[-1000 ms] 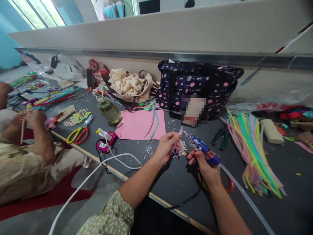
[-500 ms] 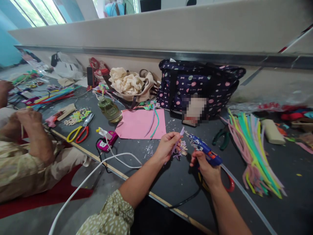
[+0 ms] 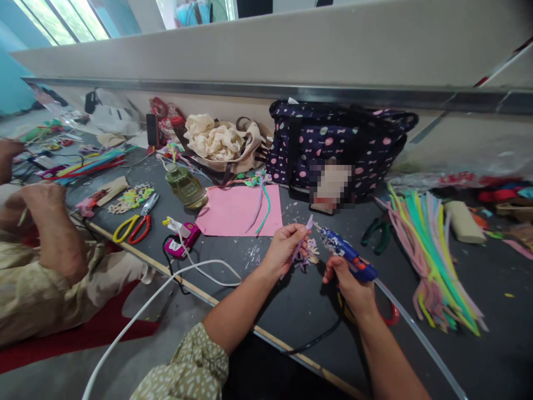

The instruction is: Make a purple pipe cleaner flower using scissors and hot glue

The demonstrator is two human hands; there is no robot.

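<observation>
My left hand [image 3: 287,250] pinches a lilac strip [image 3: 309,223] between thumb and forefinger, the other fingers curled in behind it; my right hand [image 3: 352,283] is wrapped round a blue glue gun [image 3: 339,247], thumb along its side, fingers closed beneath the body; a clear glue stick [image 3: 420,328] trails from the gun's back end. The strip is held up over the desk [image 3: 300,311], above a small heap of lilac and pale snippets [image 3: 310,255]; a pink sheet [image 3: 233,211] lies just beyond my left wrist, with lilac and green strands [image 3: 265,214] across its right side.

As far as the work shows, I judge it partway along: snippets lie cut, one strip is in hand and shaped to a narrow tip, while a thick bundle of coloured strips [image 3: 433,261] lies at full length on my right, near dark green pliers [image 3: 377,236]; at this small size I can't tell whether glue is on the tip, or whether the nozzle touches it or only sits close.

The strip's tip points away from me and a little right; its long axis slants back down to my left, through my fingers; the gun slants the opposite way, nozzle forward and leftward, towards that tip.
</observation>
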